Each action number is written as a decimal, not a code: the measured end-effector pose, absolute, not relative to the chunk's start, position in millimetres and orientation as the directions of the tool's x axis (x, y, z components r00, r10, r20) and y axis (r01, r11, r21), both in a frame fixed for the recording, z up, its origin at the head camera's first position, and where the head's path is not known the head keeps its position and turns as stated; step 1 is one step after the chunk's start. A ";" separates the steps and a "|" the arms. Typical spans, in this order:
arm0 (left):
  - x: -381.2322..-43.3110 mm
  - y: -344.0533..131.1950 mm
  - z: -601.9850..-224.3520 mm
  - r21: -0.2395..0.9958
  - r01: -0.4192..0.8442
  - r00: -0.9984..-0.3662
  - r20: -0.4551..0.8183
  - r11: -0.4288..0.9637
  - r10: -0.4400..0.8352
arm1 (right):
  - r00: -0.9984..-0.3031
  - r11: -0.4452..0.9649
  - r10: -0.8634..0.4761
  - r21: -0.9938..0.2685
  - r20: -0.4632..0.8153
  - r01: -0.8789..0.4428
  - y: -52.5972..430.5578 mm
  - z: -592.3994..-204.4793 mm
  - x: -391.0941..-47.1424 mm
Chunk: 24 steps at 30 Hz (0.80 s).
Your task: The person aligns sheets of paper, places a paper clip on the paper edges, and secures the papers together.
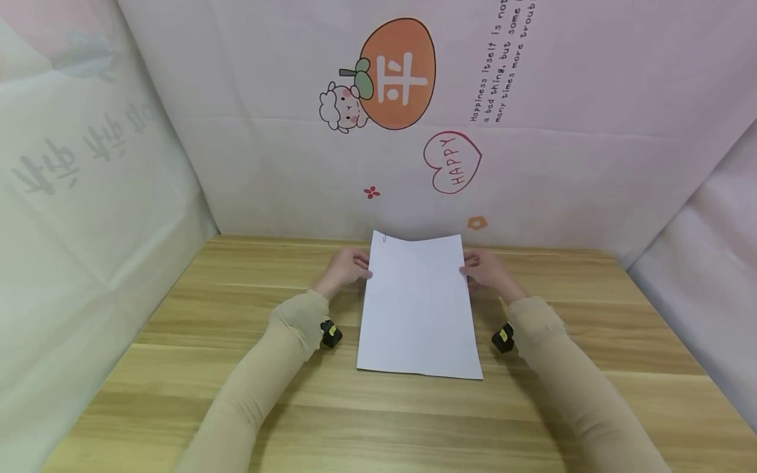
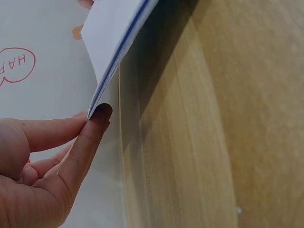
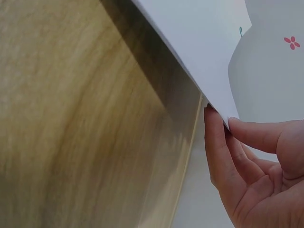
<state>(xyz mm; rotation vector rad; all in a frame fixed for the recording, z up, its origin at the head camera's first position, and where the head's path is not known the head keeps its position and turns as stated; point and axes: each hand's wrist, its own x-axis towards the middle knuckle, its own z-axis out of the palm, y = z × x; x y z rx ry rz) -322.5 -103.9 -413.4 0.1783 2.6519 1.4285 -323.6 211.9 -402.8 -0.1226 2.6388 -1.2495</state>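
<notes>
A stack of white paper sheets (image 1: 418, 309) is held lengthwise above the wooden table, its far end raised and sagging between the hands. A small paper clip (image 3: 241, 32) sits at its far left corner and looks green in the right wrist view. My left hand (image 1: 347, 266) pinches the left edge near the far end, thumb on top and fingers beneath. At the opposite edge my right hand (image 1: 486, 268) pinches in the same way. Layered sheet edges with a bluish tint (image 2: 124, 45) show in the left wrist view.
The wooden table (image 1: 414, 420) runs back to a printed white cloth (image 1: 284, 177) hanging behind it. More cloth hangs at the left and right sides. A black wrist camera (image 1: 331, 334) is on the left wrist, another black camera (image 1: 503, 337) on the right.
</notes>
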 end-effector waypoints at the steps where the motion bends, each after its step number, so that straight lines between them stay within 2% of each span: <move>1: -322.5 -103.8 -413.6 0.837 0.044 -0.985 -0.054 0.546 0.161 | -0.973 0.639 -0.167 -0.769 -0.159 0.016 211.8 -403.5 -324.7; 15: -325.0 -100.5 -415.8 0.838 0.023 -0.985 -0.073 0.545 0.153 | -0.969 0.709 -0.176 -0.706 -0.175 -0.001 211.7 -408.5 -333.2; 24: -325.8 -102.6 -419.7 0.837 0.017 -0.986 -0.077 0.547 0.148 | -0.956 0.655 -0.185 -0.754 -0.229 0.054 211.6 -411.9 -337.3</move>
